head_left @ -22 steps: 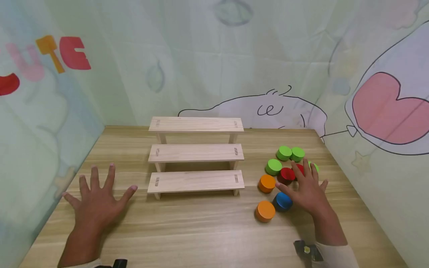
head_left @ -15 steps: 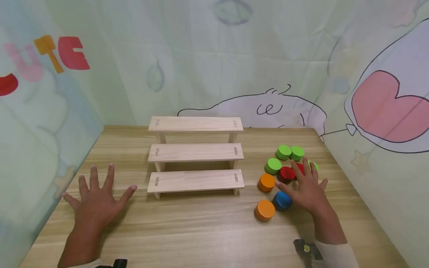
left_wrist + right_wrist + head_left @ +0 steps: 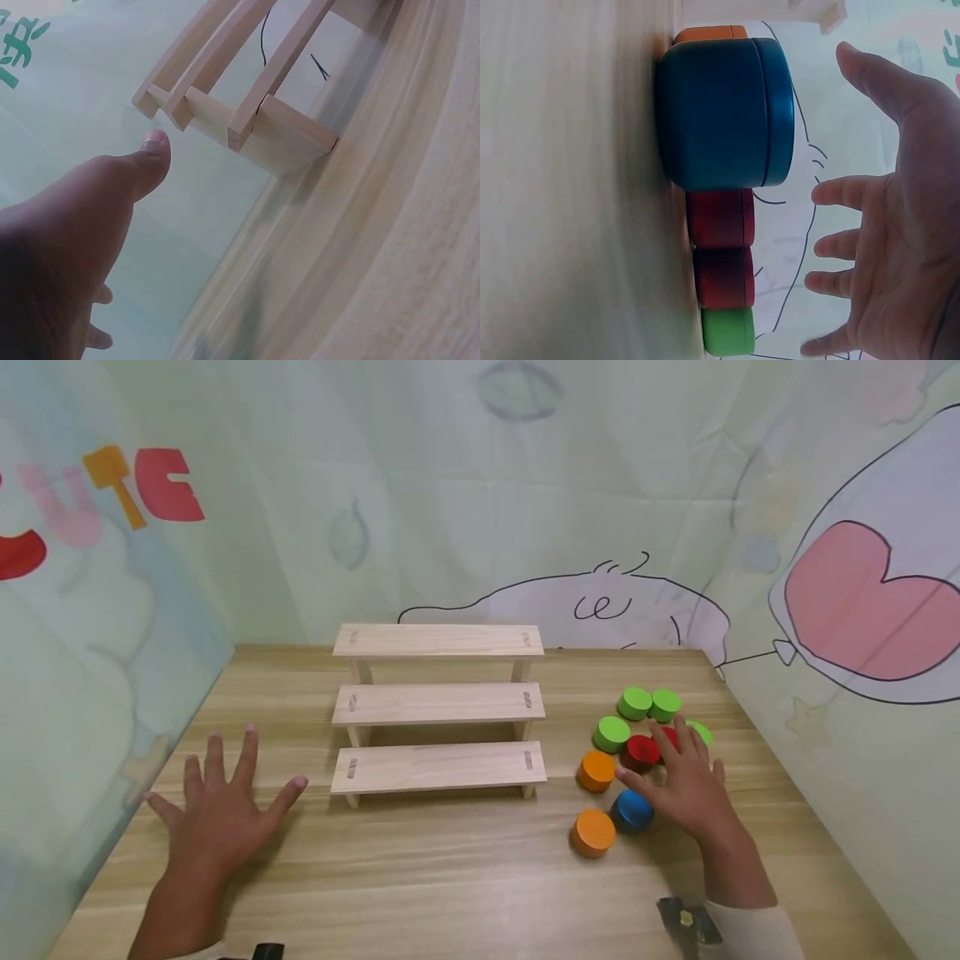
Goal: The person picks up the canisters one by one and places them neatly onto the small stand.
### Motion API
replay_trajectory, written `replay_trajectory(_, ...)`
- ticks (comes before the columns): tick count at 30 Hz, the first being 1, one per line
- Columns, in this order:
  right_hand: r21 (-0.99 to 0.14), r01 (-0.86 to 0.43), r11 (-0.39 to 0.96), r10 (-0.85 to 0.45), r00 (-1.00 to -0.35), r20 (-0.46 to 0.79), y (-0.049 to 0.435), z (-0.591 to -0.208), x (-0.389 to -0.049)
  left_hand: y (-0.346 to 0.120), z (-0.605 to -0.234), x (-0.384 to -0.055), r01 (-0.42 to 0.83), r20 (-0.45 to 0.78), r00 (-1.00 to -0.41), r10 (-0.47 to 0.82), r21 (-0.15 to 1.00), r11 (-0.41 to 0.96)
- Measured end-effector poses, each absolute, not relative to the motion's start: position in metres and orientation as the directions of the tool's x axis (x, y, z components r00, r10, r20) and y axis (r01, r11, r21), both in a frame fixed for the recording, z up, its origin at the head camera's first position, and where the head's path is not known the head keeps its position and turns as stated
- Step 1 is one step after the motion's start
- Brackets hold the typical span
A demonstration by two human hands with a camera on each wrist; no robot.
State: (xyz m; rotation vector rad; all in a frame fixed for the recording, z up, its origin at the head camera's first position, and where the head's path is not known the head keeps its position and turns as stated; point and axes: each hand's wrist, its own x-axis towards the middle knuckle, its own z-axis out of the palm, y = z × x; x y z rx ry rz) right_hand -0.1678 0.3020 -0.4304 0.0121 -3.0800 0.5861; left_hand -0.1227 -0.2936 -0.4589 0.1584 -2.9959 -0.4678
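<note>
My left hand [image 3: 217, 822] hovers over the table, fingers spread, left of a three-tier wooden step shelf [image 3: 438, 767]. It holds nothing; in the left wrist view its thumb [image 3: 154, 150] points toward the shelf's end. On the right, my right hand [image 3: 690, 789] is spread above a group of small round lidded tins, with a gap from them in the right wrist view. Nearest are a blue tin [image 3: 632, 811] and a red tin [image 3: 641, 753]; a second red one is partly hidden by fingers. Orange tins [image 3: 593, 833] and green tins [image 3: 611, 734] stand around them.
The wood-grain table [image 3: 435, 885] carries the shelf at its middle, its three boards rising toward the back. A printed cloth backdrop [image 3: 465, 510] closes off the back and both sides. Dark straps [image 3: 686, 920] sit at the wrists.
Both hands stay almost in place, with their spread fingers shifting only slightly. The head view tilts a little. The shelf and tins have not moved.
</note>
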Motion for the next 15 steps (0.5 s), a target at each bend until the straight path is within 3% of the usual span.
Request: replay_trajectory(15,-0.336,-0.017,0.942,-0.003,-0.999,0.040,0.306,-0.422,-0.171,-0.270,-0.441,-0.137,0.112,0.093,-0.993,0.077,0.467,0.877)
